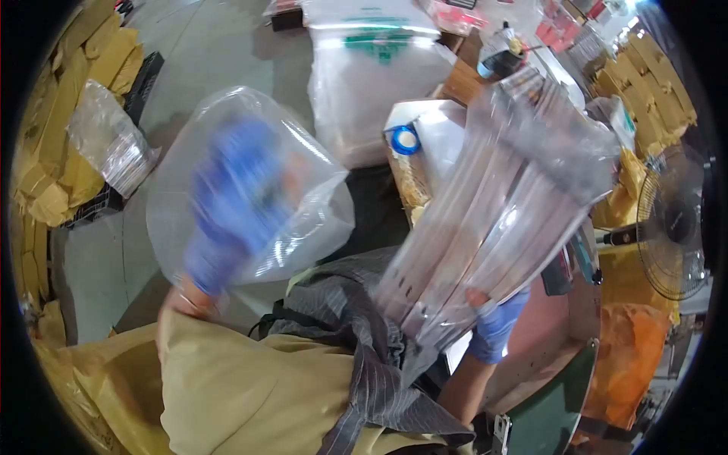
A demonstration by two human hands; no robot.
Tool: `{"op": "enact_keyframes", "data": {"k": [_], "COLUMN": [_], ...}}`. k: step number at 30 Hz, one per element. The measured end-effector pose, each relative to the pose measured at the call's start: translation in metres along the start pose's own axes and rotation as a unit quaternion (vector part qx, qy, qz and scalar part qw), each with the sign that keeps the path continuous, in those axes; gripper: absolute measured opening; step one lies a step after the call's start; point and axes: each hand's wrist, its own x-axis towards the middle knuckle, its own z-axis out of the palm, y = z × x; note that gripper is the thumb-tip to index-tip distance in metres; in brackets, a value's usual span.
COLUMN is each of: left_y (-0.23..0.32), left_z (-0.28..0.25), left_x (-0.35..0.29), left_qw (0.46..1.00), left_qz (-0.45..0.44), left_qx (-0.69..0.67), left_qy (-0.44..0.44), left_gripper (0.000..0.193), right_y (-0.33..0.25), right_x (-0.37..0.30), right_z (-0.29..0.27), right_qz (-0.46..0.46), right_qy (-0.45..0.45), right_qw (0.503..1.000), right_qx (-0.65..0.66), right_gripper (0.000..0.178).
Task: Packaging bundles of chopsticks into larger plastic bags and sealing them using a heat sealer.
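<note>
With my blue-gloved left hand (227,205) pushed deep inside the clear plastic bag (250,189), I spread its mouth wide while my right hand (497,322) firmly clasps the wrapped metal rails (493,205) from below.

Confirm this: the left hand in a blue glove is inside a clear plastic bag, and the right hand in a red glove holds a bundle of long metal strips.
One thing is wrong: the right hand wears a blue glove, not red, as the head view shows. The rest stands: the left hand in a blue glove is inside the clear plastic bag, and the right holds the bundle of long metal strips.
</note>
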Motion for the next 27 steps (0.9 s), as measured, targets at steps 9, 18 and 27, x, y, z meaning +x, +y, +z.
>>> {"op": "enact_keyframes", "data": {"k": [9, 18, 27], "left_y": [-0.256, -0.186, -0.160], "left_z": [0.066, 0.100, 0.137], "left_x": [-0.062, 0.027, 0.016], "left_qw": [0.873, 0.647, 0.719], "left_qz": [-0.108, -0.228, -0.419], "left_qx": [-0.131, -0.659, -0.518], "left_qy": [-0.458, -0.308, -0.196], "left_gripper": [0.072, 0.063, 0.043], "right_y": [-0.008, 0.249, 0.134], "right_x": [0.033, -0.043, -0.004], "right_z": [0.233, 0.217, 0.149], "right_qz": [-0.319, -0.043, 0.109], "right_qy": [0.003, -0.319, -0.575], "right_qw": [0.942, 0.882, 0.811], "right_qx": [-0.103, -0.344, -0.005], "right_gripper": [0.080, 0.075, 0.063]}}
